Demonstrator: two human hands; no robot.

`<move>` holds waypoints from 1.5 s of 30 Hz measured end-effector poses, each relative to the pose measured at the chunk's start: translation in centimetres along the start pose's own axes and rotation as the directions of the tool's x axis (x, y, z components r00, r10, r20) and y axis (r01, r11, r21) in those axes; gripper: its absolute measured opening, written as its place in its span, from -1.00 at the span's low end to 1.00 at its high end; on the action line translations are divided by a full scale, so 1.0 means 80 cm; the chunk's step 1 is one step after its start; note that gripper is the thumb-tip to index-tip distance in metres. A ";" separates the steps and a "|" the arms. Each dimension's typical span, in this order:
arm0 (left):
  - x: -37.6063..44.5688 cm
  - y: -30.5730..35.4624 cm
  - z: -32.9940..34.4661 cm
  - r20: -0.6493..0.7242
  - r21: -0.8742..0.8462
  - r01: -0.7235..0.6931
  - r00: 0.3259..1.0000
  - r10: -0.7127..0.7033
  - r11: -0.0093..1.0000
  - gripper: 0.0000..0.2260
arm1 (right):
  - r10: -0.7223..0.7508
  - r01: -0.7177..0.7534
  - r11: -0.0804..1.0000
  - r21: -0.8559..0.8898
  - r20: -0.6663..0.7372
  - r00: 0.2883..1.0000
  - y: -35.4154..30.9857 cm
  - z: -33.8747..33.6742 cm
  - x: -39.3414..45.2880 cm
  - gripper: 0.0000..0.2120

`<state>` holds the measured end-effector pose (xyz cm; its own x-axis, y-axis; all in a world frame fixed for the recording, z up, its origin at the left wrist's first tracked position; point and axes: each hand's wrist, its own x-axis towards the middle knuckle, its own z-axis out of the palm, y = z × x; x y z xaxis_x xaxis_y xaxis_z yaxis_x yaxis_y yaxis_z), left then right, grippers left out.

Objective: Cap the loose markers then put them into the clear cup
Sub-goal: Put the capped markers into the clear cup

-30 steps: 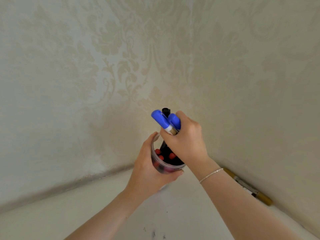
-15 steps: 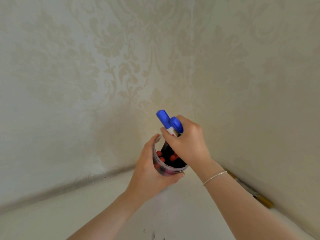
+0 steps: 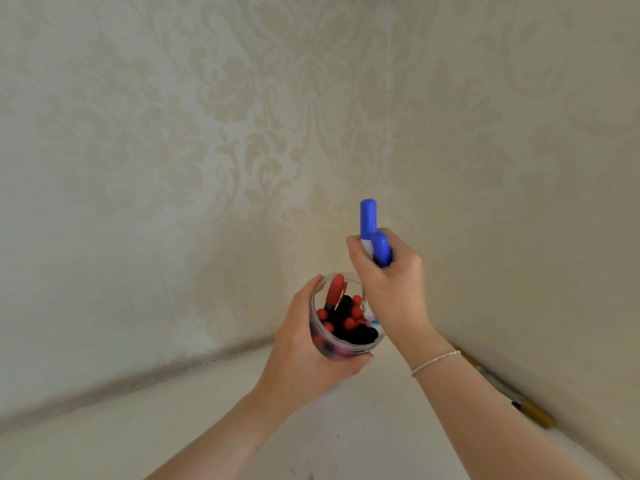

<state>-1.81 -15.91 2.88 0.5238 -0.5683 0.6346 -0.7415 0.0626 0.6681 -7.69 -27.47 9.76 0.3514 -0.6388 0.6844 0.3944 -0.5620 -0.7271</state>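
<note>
Nearby, a gold-capped pen [image 3: 502, 389] lies against the wall. Red- and black-capped markers fill the clear plastic cup [image 3: 346, 348], gripped by the left hand [image 3: 304, 351]; two blue-capped markers [image 3: 374, 237] are clasped in the right hand [image 3: 391, 282] above its rim.

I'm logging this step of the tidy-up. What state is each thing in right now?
clear cup: held up off the surface by the left hand, tilted, holding many capped red and black markers.
blue-capped markers: two, capped, upright in the right hand, lower ends at the cup's mouth.
gold marker: capped, lying against the wall.
</note>
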 end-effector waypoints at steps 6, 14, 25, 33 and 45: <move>0.001 -0.003 0.000 -0.016 0.011 0.018 1.000 -0.018 1.000 -0.06 | -0.050 0.172 0.891 -0.421 0.285 0.957 0.010 0.001 -0.002 -0.70; -0.001 -0.002 0.002 -0.007 -0.022 0.010 1.000 -0.010 1.000 -0.12 | -0.434 0.483 0.789 -0.381 0.212 0.876 -0.013 0.004 -0.008 -0.80; -0.003 -0.002 -0.002 -0.023 -0.002 -0.016 1.000 0.016 1.000 -0.08 | -0.244 0.257 0.925 -0.281 0.082 0.966 -0.012 0.004 0.004 -0.67; 0.000 0.002 -0.003 -0.029 -0.058 0.029 0.999 -0.031 0.998 -0.12 | 0.033 -0.053 0.989 0.135 0.145 0.989 -0.026 -0.005 0.009 -0.84; 0.003 -0.008 -0.003 -0.039 -0.037 0.037 0.998 -0.038 0.999 -0.06 | -0.067 0.161 0.956 -0.246 0.350 0.934 0.004 -0.004 -0.002 -0.80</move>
<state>-1.10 -15.85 2.69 0.5679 -0.5377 0.6232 -0.7057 0.0716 0.7049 -7.92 -27.73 9.39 0.5992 -0.3749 0.7074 0.2250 -0.7690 -0.5983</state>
